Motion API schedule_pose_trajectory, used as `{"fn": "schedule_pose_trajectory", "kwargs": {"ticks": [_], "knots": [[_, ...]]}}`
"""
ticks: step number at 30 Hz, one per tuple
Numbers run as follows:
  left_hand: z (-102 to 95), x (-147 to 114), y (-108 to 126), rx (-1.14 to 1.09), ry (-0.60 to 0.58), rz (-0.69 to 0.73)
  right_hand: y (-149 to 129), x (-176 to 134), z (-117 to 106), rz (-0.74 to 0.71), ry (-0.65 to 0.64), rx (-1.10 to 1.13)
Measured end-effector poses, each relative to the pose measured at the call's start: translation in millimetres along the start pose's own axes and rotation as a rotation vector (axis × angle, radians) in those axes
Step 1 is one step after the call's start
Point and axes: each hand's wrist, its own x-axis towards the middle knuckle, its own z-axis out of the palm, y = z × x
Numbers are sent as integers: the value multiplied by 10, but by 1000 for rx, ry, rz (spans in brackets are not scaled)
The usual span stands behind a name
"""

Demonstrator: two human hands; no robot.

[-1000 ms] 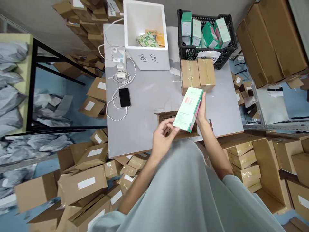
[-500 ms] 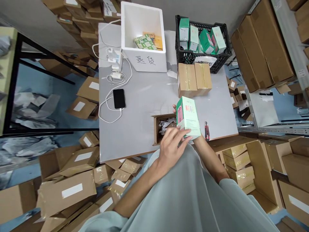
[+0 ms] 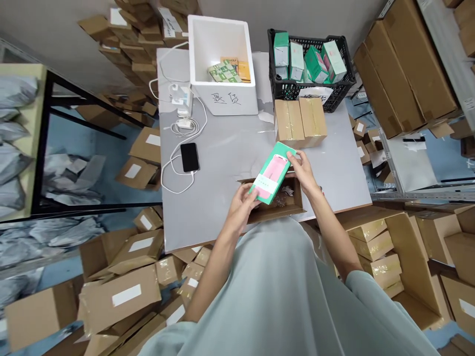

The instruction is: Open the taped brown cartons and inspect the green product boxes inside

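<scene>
A green product box [image 3: 273, 173] with a pink picture on its face is tilted between my two hands. My left hand [image 3: 241, 203] grips its lower left corner, and my right hand [image 3: 302, 170] pinches its upper right corner. Just beneath it, an open cardboard carton [image 3: 297, 195] stands at the table's front edge, with some clear and white packing inside. The held box covers part of the carton. Beyond my hands, two taped brown cartons [image 3: 300, 121] sit side by side on the grey table [image 3: 222, 153].
A white foam bin [image 3: 224, 99] holding small packets stands at the back. Beside it is a black crate [image 3: 311, 89] of green boxes. To the left lie a phone [image 3: 190, 157], a cable and a power strip [image 3: 184, 106]. Cardboard boxes [image 3: 126, 296] crowd the floor on both sides.
The green box has turned from its pale printed side to its pink picture side and now slants. My right hand has moved up to its top corner, my left to the lower one.
</scene>
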Motion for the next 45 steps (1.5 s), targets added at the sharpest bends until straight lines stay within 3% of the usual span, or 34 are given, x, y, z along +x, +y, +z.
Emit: {"fn": "schedule_pose_trajectory", "kwargs": {"ticks": [6, 11, 15, 19, 22, 26, 30, 35, 39, 42, 45], "knots": [[10, 45, -133, -286, -88, -329, -107, 103, 17, -85, -57, -79], [82, 23, -131, -350, -135, -409, -40, 207, -58, -128, -46, -92], [180, 19, -46, -364, -145, -394, 95, 208, -128, -160, -23, -125], [306, 79, 74, -342, -136, -312, 206, 35, -173, -91, 20, -75], [419, 225, 173, -252, -104, -191, 251, -152, -233, -41, -77, -27], [657, 465, 315, -112, -98, -76, 236, -320, -355, -42, -176, 61], [979, 671, 374, 29, -69, -2, 174, -269, -467, -32, -149, 159], [1384, 994, 328, 165, -81, 30, 75, 66, -632, -41, -5, 279], [1700, 1430, 350, 208, -118, 57, -41, 477, -834, -46, 82, 313], [1975, 1903, 475, 177, -146, 76, -158, 964, -971, -91, 142, 314], [2342, 2462, 739, 145, -129, 119, -395, 1671, -1053, -156, 178, 321]]}}
